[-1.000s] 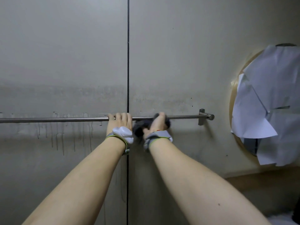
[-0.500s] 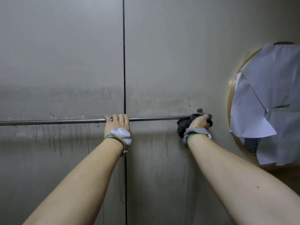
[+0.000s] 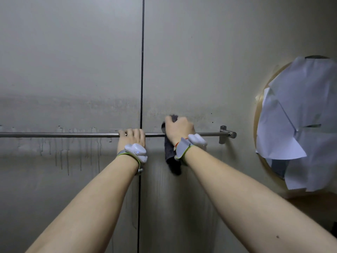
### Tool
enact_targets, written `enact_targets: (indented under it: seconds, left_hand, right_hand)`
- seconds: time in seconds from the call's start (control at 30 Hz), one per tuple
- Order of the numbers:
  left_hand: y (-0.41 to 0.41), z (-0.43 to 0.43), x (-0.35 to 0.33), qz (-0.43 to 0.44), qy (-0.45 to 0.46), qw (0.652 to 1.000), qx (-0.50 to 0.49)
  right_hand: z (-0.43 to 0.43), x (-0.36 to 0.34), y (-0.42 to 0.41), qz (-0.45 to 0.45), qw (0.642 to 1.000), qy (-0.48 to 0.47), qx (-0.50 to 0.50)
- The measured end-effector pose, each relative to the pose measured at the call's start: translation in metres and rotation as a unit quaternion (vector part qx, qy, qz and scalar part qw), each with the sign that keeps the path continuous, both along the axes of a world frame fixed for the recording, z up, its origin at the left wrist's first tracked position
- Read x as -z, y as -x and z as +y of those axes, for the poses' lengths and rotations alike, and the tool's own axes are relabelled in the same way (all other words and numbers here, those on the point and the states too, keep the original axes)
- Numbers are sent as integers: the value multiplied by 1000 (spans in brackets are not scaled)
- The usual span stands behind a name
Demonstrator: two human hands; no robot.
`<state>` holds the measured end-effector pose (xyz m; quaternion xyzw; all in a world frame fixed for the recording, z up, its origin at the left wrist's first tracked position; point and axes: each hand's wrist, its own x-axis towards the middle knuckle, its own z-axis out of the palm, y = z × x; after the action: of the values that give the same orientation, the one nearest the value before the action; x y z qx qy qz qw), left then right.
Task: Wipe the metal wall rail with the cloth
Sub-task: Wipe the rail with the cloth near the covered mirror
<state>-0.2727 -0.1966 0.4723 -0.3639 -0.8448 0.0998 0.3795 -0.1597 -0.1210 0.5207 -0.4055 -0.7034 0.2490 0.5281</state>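
Left hand [image 3: 131,136] curls over metal rail [image 3: 63,134] at wall seam [image 3: 141,70], likely bracing bar. Right hand [image 3: 179,129] clenches dark cloth [image 3: 171,157] draped over rail, between left hand and right-end bracket [image 3: 223,134]. Cloth tail hangs below rail, so grip probably wraps bar all round.

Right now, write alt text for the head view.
A person's right grip holds a dark cloth over a metal wall rail on a grey wall; the left grip holds the rail beside it. Paper sheets cover a round frame at right.
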Motion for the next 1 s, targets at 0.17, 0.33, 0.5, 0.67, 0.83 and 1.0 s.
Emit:
enact_targets:
  seconds: [0.17,0.33,0.5,0.67,0.83,1.0]
  left_hand:
    - [1,1,1,9,6,1000,0]
    - [0,1,3,12,3,1000,9]
    - [-1,0,3,15,9,1000,6]
    - [-5,0,-3,-2,8,1000,-4]
    - [-24,12,-17,-22,17,999,-45]
    - [-24,7,-19,-30,31,998,-39]
  right_hand:
    - [13,-41,18,35,976,-180,-115]
    - [47,12,20,-341,888,-272,-145]
    - [55,19,10,-368,838,-381,-128]
    - [72,18,-9,-369,826,-408,-122]
    - [125,17,-69,-367,859,-353,-41]
    - [172,21,-124,-395,874,-271,80]
